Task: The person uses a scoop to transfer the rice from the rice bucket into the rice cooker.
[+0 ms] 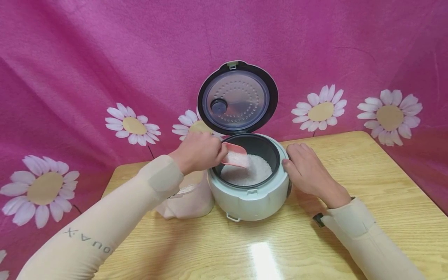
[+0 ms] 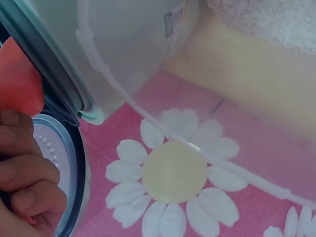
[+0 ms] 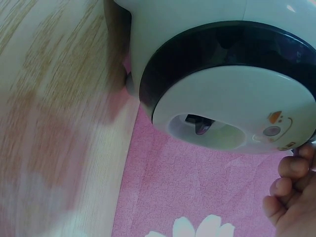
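Note:
In the head view my left hand (image 1: pixel 200 152) grips a pink scoop (image 1: pixel 235 149) by its handle, fingers curled. The scoop is tilted over the open rice cooker (image 1: pixel 249 204), with white rice at its lip. More rice (image 1: pixel 260 168) lies in the dark inner pot (image 1: pixel 267 147). The left wrist view shows the curled fingers (image 2: pixel 29 173) below the orange-looking scoop (image 2: pixel 19 79). My right hand (image 1: pixel 309 169) holds the cooker's right rim, thumb near the top edge. Curled fingertips (image 3: pixel 294 168) show beside the cooker body (image 3: pixel 232 94) in the right wrist view.
The cooker's lid (image 1: pixel 238 101) stands raised at the back. A translucent rice bin (image 1: pixel 192 204) with rice inside sits left of the cooker, under my left forearm. Behind the wooden table (image 1: pixel 196 249) hangs a pink cloth (image 1: pixel 147 50) with daisies.

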Demonstrator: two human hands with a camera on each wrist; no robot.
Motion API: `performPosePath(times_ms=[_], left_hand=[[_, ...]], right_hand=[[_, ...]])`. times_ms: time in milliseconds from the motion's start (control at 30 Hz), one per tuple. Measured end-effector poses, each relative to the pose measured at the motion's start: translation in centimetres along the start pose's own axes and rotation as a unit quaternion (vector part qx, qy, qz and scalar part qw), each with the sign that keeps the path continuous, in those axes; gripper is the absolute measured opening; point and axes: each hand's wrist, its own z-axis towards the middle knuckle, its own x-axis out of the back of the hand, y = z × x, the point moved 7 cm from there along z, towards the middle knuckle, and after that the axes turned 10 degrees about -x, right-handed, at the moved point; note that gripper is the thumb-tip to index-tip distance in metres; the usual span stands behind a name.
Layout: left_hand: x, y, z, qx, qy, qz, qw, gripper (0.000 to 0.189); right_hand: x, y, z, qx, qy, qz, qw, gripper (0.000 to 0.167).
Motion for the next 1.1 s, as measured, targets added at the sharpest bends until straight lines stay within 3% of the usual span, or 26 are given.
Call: performPosePath(times_ms=[267,533,800,1100], left_hand=[[0.7,0.6,0.2,-0.027,0.014,0.046,0.9985,0.045],[0.6,1.3,0.1,-0.046,-0.031,0.144,0.9881,0.038],[1.3,1.5,-0.4,-0.062,-0.013,0.147,0.9872,0.036],[2.7,0.2,-1.8,-0.025,0.009,0.128,0.9914,0.037]], right_hand=[[0.0,0.1,-0.1,-0.004,-0.003,0.003,1.0,0.011],[0.0,0.2,0.0,-0.003,-0.002,0.0,1.0,0.012],[0.0,0.1,0.0,-0.002,-0.002,0.001,1.0,0.012],[-0.1,0.1,-0.1,-0.005,-0.008,0.003,1.0,0.013]])
